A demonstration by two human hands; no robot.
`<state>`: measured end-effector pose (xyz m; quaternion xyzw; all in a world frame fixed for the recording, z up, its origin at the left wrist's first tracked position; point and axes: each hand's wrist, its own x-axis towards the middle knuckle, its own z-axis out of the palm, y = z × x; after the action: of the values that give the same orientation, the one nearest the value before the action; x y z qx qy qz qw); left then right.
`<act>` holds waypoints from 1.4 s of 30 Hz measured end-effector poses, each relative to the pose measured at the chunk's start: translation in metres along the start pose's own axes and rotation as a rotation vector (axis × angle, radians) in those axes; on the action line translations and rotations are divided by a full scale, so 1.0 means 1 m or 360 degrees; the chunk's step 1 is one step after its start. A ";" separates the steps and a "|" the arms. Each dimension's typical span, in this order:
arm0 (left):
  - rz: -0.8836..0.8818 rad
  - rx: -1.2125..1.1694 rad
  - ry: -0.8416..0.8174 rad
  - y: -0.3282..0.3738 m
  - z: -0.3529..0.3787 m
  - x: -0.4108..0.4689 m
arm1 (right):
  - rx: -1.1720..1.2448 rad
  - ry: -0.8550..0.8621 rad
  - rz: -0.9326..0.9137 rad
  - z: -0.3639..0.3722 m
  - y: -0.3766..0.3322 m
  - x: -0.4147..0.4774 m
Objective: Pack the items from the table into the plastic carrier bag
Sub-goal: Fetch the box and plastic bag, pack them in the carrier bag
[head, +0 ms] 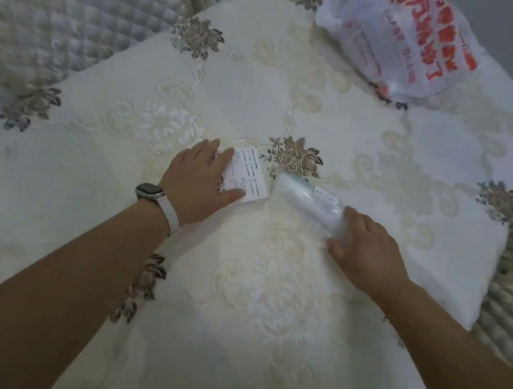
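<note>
box (248, 177) between left fingers (220, 160); roll (305, 201) in right fingers (359, 218)

Open tablecloth (342, 124) runs from box (251, 177) and wrapped roll (307, 198), side by side mid-table, to bag (403, 49) at far right corner.
</note>
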<state>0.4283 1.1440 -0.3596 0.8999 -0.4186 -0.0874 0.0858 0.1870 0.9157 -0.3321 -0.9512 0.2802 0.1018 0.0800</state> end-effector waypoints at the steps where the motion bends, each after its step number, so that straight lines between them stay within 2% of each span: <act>1: -0.0001 -0.0010 -0.0022 -0.002 0.002 0.003 | -0.0012 -0.0017 0.0036 0.002 -0.001 0.001; 6: 0.0041 -0.0016 -0.0008 0.001 -0.003 0.001 | -0.0048 -0.0097 0.0248 0.004 -0.012 -0.002; 11: -0.0051 -0.0031 0.0001 0.019 -0.013 -0.016 | 0.0119 -0.0263 0.0426 0.003 -0.024 -0.026; 15: -0.0141 -0.0160 -0.0038 0.027 -0.024 -0.029 | 0.0169 -0.0288 0.0443 0.001 -0.027 -0.057; 22: -0.0267 -0.0456 -0.0277 0.045 -0.016 -0.062 | 0.0235 -0.0262 0.0433 -0.009 -0.020 -0.113; 26: -0.0345 -0.0406 -0.0362 0.060 -0.011 -0.077 | 0.0291 -0.0236 0.0406 -0.009 -0.012 -0.139; 34: -0.0299 -0.0129 -0.0210 0.098 -0.030 -0.088 | 0.0449 -0.0082 0.0420 -0.026 0.005 -0.174; 42: -0.0379 -0.0394 -0.0025 0.176 -0.055 -0.134 | 0.0628 0.0083 0.0441 -0.057 0.066 -0.232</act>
<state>0.2255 1.1400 -0.2549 0.9249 -0.2959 -0.1550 0.1817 -0.0314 0.9687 -0.2285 -0.8719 0.4245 0.0306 0.2423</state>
